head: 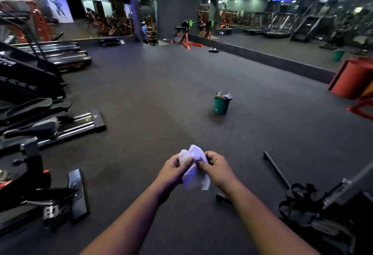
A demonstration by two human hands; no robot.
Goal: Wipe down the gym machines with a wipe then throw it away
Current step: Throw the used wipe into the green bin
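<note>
A crumpled white wipe hangs between both hands in front of me, low in the view. My left hand pinches its upper left part and my right hand pinches its right side. A small green trash bin lined with a bag stands on the dark floor ahead, slightly to the right. Gym machines line the left: an exercise bike close by, an elliptical behind it and treadmills farther back.
Another machine with a metal bar sits at my lower right. Red rolled mats lean by the mirrored wall on the right. A red bench and a person in blue are far back. Dark open floor lies between.
</note>
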